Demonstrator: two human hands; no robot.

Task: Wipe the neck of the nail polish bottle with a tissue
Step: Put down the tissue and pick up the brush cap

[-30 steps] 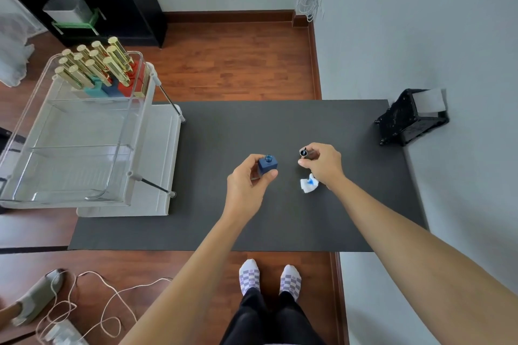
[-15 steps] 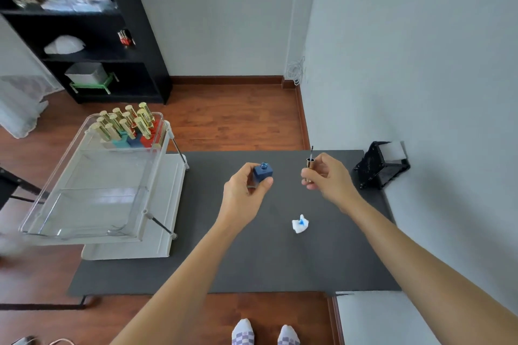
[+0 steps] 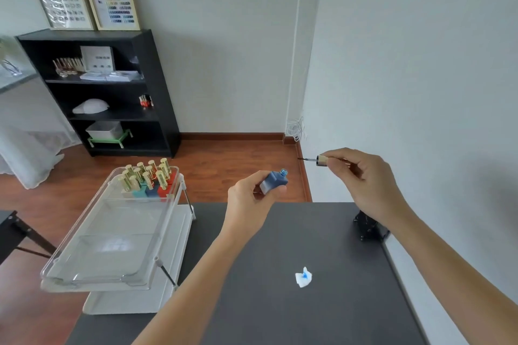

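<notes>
My left hand [image 3: 249, 199] grips a blue square nail polish bottle [image 3: 273, 181], tilted so its uncapped threaded neck points up and to the right. My right hand [image 3: 364, 179] pinches the gold brush cap [image 3: 321, 160], with the thin dark brush pointing left toward the bottle, a short gap apart. Both are raised above the far edge of the dark table mat [image 3: 280, 316]. A crumpled white tissue [image 3: 303, 277] with a blue stain lies on the mat, below and between my hands, touched by neither.
A clear acrylic tray cart [image 3: 112, 235] stands left of the table, with several gold-capped polish bottles [image 3: 145, 176] at its far end. A black holder [image 3: 367, 228] sits at the mat's right edge by the wall. A black shelf unit [image 3: 106, 92] stands behind.
My head tilted up, so the room came into view. Both hands rose with the bottle and the cap, away from the tissue, which stayed on the mat.
</notes>
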